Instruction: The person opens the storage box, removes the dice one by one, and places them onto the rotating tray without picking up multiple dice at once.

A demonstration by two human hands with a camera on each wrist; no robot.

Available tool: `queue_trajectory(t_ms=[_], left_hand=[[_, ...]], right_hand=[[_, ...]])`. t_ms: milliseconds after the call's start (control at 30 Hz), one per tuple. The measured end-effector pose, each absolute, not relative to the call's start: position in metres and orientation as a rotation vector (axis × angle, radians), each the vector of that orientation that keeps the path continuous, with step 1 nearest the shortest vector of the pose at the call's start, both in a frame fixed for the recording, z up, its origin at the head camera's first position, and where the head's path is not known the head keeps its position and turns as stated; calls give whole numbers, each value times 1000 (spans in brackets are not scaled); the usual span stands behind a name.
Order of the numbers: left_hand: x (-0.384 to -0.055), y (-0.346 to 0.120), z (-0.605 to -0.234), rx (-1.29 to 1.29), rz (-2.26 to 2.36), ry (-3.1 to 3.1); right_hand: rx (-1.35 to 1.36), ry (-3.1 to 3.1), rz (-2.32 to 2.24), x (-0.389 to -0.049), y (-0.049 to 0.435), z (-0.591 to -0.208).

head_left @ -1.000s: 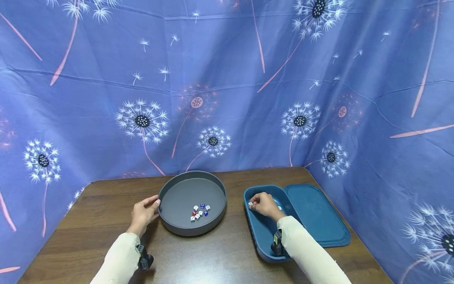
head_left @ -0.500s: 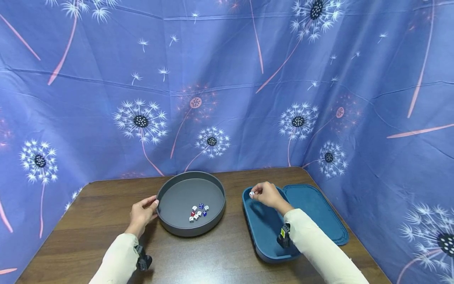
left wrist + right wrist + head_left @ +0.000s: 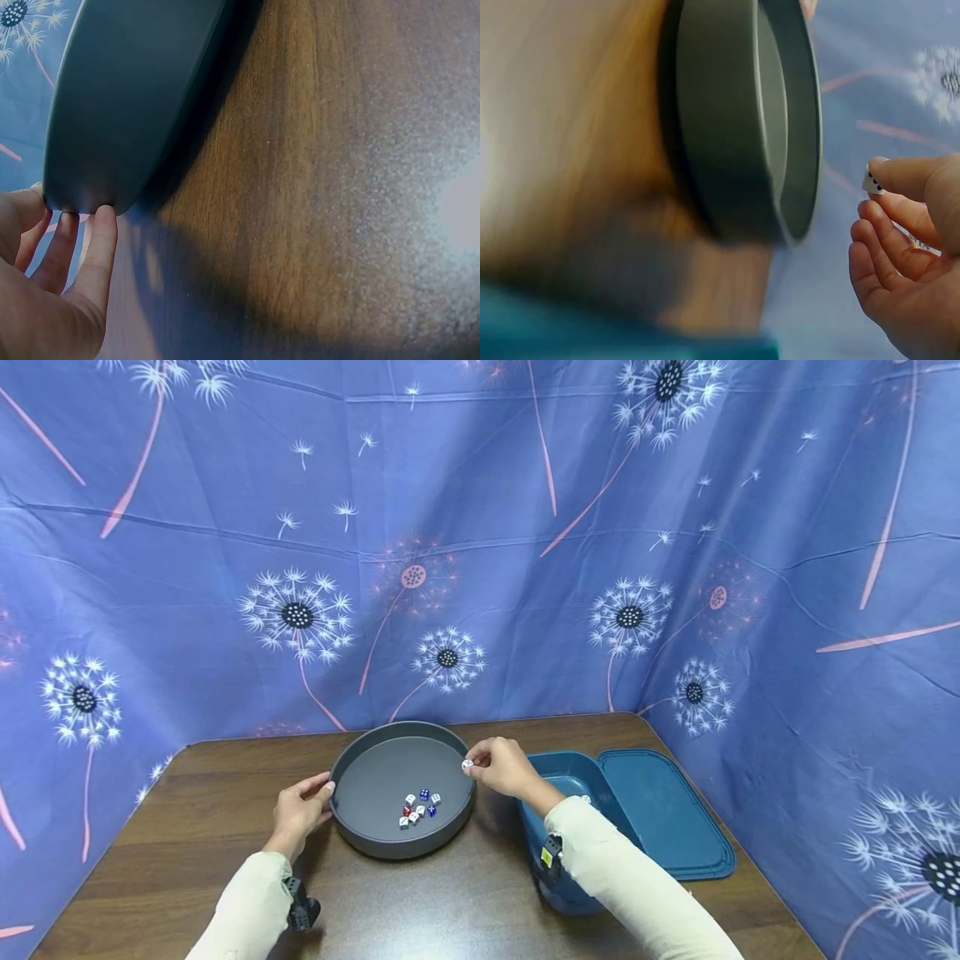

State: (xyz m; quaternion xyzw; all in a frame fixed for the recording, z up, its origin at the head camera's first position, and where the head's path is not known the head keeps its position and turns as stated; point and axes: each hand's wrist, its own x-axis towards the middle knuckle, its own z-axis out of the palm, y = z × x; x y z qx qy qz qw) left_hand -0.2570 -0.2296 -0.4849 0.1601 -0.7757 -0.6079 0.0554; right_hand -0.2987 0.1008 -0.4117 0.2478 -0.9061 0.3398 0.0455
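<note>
My left hand (image 3: pixel 295 814) touches the outer side of a round dark grey tray (image 3: pixel 352 835) with outstretched fingers; in the left wrist view its fingertips (image 3: pixel 105 211) meet the wall by the rim. Between thumb and forefinger my right hand (image 3: pixel 506 768) pinches a white die (image 3: pixel 871 182) with dark pips, just beside the tray's right rim. Several white dice (image 3: pixel 404 823), blue dice (image 3: pixel 424 794) and a red die (image 3: pixel 407 811) lie in the near right part of the tray. A blue rectangular container (image 3: pixel 570 906) stands beneath my right forearm, which hides part of its inside.
Another white die (image 3: pixel 586 799) shows in the blue container. Its flat blue lid (image 3: pixel 667 810) lies to the right of it. A blue dandelion-print cloth (image 3: pixel 480 527) hangs behind and beside the wooden table (image 3: pixel 405 902).
My right hand has lifted the white die out of the blue container and carried it left to the tray's right rim. The left hand holds its place against the tray.
</note>
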Motion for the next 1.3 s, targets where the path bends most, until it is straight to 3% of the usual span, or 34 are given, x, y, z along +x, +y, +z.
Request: queue_trajectory(t_ms=[233, 600, 933, 1300], left_hand=[[-257, -228, -483, 499, -1857, -2348], [-255, -228, -481, 501, -1867, -2343], [-257, -229, -481, 490, -1864, -2350], [-256, -230, -485, 480, -1881, -2341]], right_hand=[[888, -2736, 1071, -288, 54, -420], [834, -2676, 1153, -277, 6, -449], [707, -2621, 1039, -268, -11, -480], [695, -2731, 756, -260, -16, -482]])
